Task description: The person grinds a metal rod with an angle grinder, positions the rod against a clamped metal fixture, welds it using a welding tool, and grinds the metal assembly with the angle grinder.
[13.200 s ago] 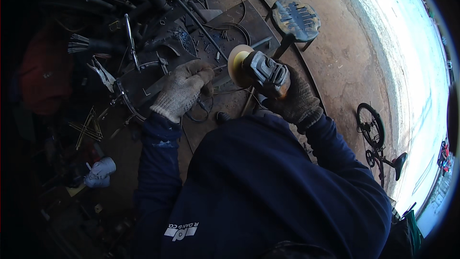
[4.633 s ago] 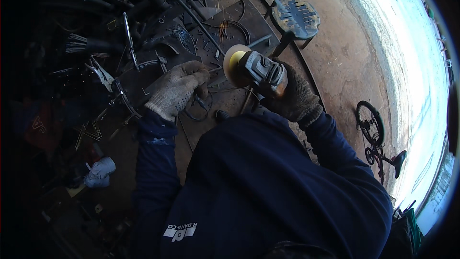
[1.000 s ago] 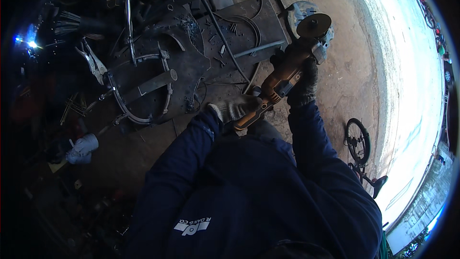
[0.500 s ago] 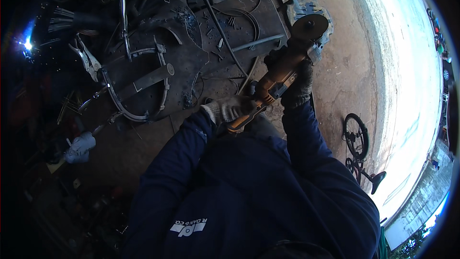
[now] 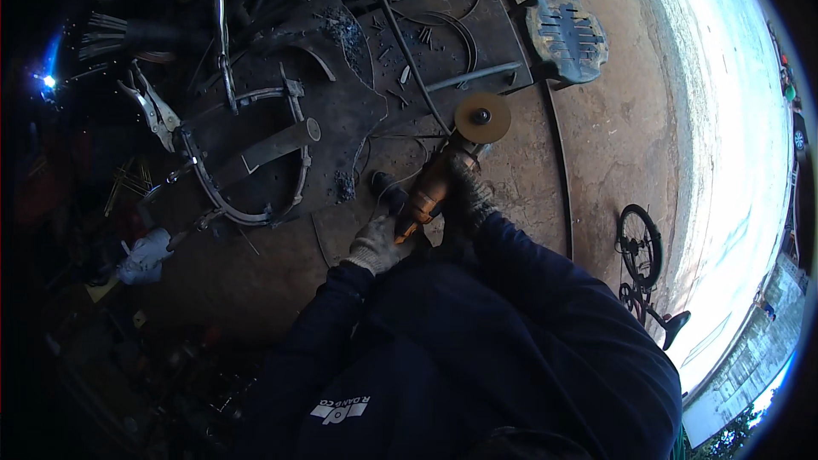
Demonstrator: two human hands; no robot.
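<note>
Between my hands is an angle grinder with an orange-brown body, held in front of my waist. Its round tan cutting disc faces up at the far end. Wrapped round the rear handle is my gloved left hand. My right hand, also gloved, grips the grinder near its head; some of its fingers are hidden. Left of the grinder, a rounded metal frame lies on a dark steel worktable. A flat-sided metal tube piece lies across it, and locking pliers sit beside it.
A blue-grey slotted stool stands beyond the table's right end. Farther right is a bicycle. A bright welding arc throws sparks at far left. Metal scraps, a thin rod and cables lie on the table.
The grinder has come nearer my body and to the left, its disc now turned to show its tan face. Both hands stay on it, and the stool is now uncovered.
</note>
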